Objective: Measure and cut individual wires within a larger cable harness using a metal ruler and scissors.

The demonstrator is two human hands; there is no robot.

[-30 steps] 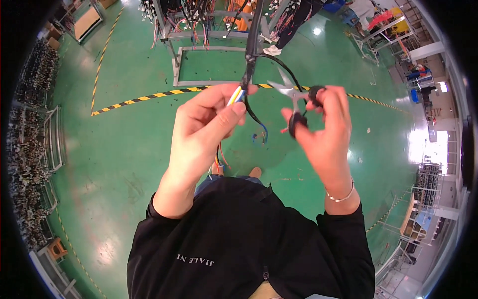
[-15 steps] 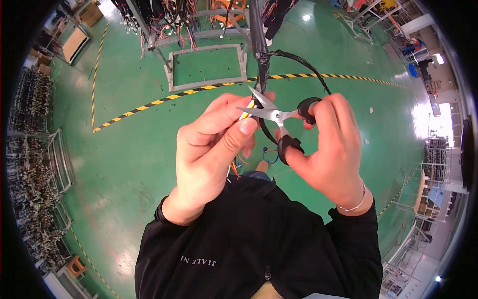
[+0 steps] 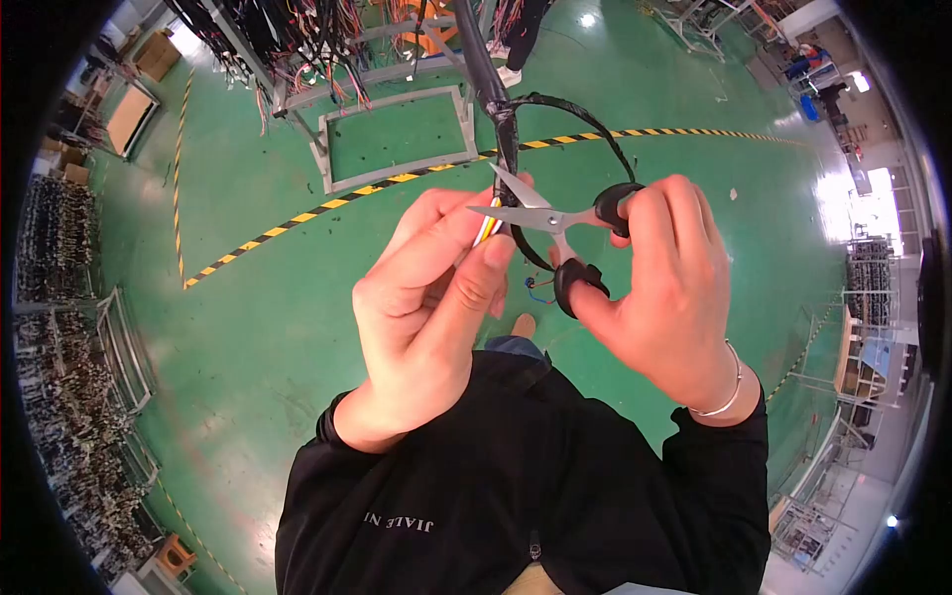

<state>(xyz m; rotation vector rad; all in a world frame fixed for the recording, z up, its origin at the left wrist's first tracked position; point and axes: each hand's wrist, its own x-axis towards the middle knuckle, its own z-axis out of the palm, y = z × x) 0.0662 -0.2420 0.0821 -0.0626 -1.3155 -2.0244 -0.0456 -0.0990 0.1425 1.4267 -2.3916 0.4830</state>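
Note:
My left hand (image 3: 426, 297) pinches a small bundle of white, yellow and dark wires (image 3: 488, 230) between thumb and fingers. These wires come out of a black taped wire harness (image 3: 506, 139) that runs up and away from me. In my right hand (image 3: 669, 288) is a pair of scissors (image 3: 553, 220) with black handles, my fingers and thumb in its loops. The blades stand apart, pointing left across the wires just above my left thumb. A thinner black branch (image 3: 585, 121) curves off the harness to the right. Part of the bundle is hidden behind my left fingers.
Ahead stands a grey metal rack (image 3: 397, 178) hung with many dark and coloured wires (image 3: 317, 50). Beyond the harness, a person's leg and shoe (image 3: 509, 75) show. Yellow-black tape (image 3: 337, 204) crosses the green floor. Shelves with dense hanging parts (image 3: 69, 397) line the left.
The scissors stay across the wires with blades still apart. The background has shifted a little, up and left at the harness, as my view moved. Both hands keep their hold.

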